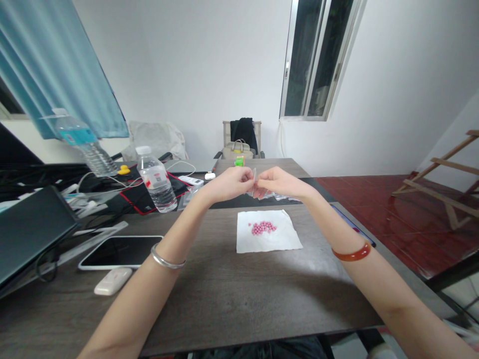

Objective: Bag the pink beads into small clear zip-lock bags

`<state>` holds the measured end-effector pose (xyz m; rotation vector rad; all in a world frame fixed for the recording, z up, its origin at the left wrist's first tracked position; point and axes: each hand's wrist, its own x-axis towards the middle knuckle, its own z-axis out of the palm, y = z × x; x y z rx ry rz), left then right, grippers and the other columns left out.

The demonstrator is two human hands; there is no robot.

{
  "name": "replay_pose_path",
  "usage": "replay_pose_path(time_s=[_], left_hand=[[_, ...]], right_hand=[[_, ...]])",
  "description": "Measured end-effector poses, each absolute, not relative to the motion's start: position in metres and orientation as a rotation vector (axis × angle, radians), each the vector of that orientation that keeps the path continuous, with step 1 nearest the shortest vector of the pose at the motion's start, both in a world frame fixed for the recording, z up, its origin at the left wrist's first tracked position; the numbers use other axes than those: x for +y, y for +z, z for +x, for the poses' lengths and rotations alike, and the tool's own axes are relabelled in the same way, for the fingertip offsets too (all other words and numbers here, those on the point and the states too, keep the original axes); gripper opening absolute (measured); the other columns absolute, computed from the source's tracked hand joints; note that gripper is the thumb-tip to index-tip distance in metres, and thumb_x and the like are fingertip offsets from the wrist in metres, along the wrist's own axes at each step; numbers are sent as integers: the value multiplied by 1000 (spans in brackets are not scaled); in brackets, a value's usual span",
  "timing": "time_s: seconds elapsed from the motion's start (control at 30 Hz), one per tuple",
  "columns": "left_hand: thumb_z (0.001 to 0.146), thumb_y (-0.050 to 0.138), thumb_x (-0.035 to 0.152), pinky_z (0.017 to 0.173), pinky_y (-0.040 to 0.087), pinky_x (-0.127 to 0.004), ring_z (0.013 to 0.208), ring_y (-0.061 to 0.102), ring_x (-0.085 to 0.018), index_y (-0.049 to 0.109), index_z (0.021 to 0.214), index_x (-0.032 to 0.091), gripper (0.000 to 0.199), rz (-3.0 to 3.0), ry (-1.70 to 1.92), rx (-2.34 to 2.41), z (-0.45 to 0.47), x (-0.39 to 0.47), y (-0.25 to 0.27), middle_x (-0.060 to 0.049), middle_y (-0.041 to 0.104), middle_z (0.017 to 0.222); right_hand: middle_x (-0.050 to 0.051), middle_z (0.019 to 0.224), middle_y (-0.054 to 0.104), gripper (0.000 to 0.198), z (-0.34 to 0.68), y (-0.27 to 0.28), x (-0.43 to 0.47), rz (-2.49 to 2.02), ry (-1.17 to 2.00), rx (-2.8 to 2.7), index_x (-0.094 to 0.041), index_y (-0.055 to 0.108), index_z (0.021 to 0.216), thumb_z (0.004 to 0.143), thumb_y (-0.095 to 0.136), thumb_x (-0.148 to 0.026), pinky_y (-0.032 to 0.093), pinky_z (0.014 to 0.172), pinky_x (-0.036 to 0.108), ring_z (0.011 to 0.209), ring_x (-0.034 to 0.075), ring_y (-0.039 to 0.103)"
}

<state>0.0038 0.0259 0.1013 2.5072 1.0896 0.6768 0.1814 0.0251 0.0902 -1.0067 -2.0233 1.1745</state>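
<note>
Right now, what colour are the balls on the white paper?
The balls are pink, seen best in the head view.

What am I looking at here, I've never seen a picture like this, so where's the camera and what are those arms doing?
There is no machine here, just a person working bare-handed. The single picture comes from a camera worn on their head, looking forward and down, so their arms reach away from you.

The left hand and right hand meet above the table, fingers closed on a thin, pale piece. It is too small to tell what it is.

Nearer the person lies a white sheet with small pink balls on it. To the left are a tablet, a small white case and two plastic bottles.
</note>
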Motion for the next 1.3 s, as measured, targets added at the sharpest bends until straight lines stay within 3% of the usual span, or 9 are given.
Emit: replay_pose_path(time_s=[0.17, 0.33, 0.6, 0.87, 1.07, 1.3], left_hand=[[81, 44, 24, 65, 43, -26, 67, 57, -15, 54, 71, 16, 17, 2563, 675, 1178, 6, 22, 103, -3, 64, 71], [80, 46, 21, 63, 38, -27, 65, 56, -17, 54, 68, 17, 15, 2683, 620, 1451, 14, 10, 108, -3, 63, 69], [84, 42, 23, 69, 35, -30, 71, 58, -20, 57, 73, 17, 20, 2796, 556, 1601, 19, 2, 111, -5, 66, 75], [84, 40, 23, 80, 37, -39, 75, 61, -24, 59, 78, 16, 21, 2833, 556, 1774, 24, -5, 111, -7, 65, 72], [78, 47, 28, 83, 37, -41, 68, 57, -22, 52, 60, 17, 22, 2706, 652, 1816, 22, -6, 114, -4, 58, 58], [80, 45, 28, 79, 38, -37, 62, 52, -17, 52, 62, 18, 21, 2718, 704, 1683, 19, -2, 113, -2, 57, 60]], right_hand=[[5, 67, 70, 23, 179, 86, 29, -989, 1074, -2065, -13, 67, 66, 81, 49, -10, 52, 64, 22, 61, 10, 64], [6, 66, 70, 27, 179, 85, 28, -1088, 762, -2171, -14, 66, 61, 79, 46, -12, 49, 63, 22, 62, 12, 63], [2, 57, 65, 28, 177, 97, 10, -1349, 316, -2234, -17, 69, 62, 79, 48, -23, 33, 52, 24, 52, 12, 54], [10, 68, 66, 30, 169, 99, 1, -1515, -31, -2198, -18, 65, 65, 85, 49, -33, 36, 60, 29, 70, 21, 62], [9, 65, 63, 29, 171, 92, 11, -1543, 5, -2080, -19, 58, 59, 82, 54, -36, 39, 64, 31, 74, 24, 62], [9, 72, 66, 20, 174, 91, 14, -1506, 85, -1978, -20, 59, 66, 81, 54, -32, 40, 66, 32, 78, 25, 62]])
